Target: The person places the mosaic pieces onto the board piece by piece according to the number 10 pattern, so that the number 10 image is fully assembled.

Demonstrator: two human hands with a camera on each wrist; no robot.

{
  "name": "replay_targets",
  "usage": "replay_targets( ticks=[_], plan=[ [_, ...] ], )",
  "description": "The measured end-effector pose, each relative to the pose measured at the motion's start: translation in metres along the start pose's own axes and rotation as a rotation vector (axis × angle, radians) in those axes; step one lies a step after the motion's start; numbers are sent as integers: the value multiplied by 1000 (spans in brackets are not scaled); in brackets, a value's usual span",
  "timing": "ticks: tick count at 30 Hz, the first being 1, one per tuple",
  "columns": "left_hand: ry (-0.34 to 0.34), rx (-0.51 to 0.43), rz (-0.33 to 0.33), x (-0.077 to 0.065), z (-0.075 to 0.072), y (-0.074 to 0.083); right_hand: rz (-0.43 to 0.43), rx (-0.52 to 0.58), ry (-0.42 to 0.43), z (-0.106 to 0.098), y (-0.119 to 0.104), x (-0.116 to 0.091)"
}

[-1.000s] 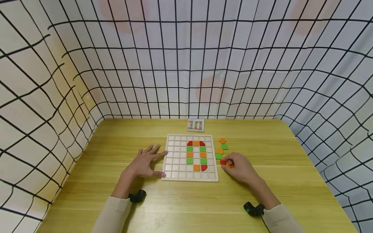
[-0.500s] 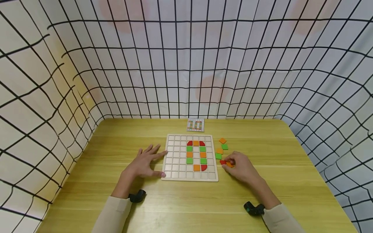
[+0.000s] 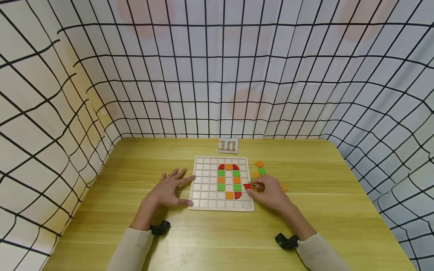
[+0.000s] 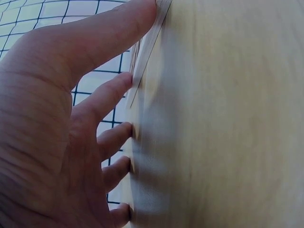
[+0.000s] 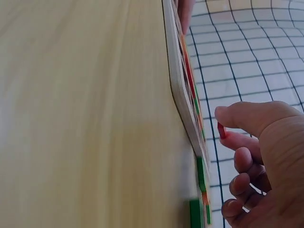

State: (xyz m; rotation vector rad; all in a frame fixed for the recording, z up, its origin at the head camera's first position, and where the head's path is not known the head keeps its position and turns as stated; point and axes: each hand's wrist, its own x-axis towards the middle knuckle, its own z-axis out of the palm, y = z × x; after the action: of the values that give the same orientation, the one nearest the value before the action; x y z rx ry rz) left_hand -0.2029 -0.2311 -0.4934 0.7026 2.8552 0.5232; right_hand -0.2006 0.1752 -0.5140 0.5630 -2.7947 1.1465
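Pinching a red piece [image 3: 247, 186] in the right hand [image 3: 269, 192], between thumb and forefinger, raised over the board [image 3: 205, 187]; partly covered by the fingertips, hard to make out in full. Behind the right knuckles, cutting off part of an orange tile [image 3: 284, 187]. With left hand [image 3: 167, 190] spread, touching the board's left edge. Beyond the right fingers, a green tile [image 3: 262, 171]; farther off, a card [image 3: 228, 145] with a printed grid, too small for reading.

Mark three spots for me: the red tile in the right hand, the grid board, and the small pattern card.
Red tile [image 3: 247, 186], head view: the middle of its exposed face.
Grid board [image 3: 205, 187], head view: a bare square on its left side.
Pattern card [image 3: 228, 145], head view: the middle of its printed face.
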Motion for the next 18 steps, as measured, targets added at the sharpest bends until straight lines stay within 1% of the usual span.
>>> replay_targets(
  ticks=[5, 11, 14, 18],
  plan=[
    [3, -2, -2, -1, -1, 2, -32, 22, -22, 13, -11, 7],
    [0, 0, -7, -1, -1, 2, -48, 51, -67, 32, -22, 17],
    [-3, 6, -10, -1, -2, 2, -64, 48, -95, 40, -27, 20],
    [-8, 8, -14, -1, -2, 2, -91, 17, -115, 49, -35, 24]
  ],
)
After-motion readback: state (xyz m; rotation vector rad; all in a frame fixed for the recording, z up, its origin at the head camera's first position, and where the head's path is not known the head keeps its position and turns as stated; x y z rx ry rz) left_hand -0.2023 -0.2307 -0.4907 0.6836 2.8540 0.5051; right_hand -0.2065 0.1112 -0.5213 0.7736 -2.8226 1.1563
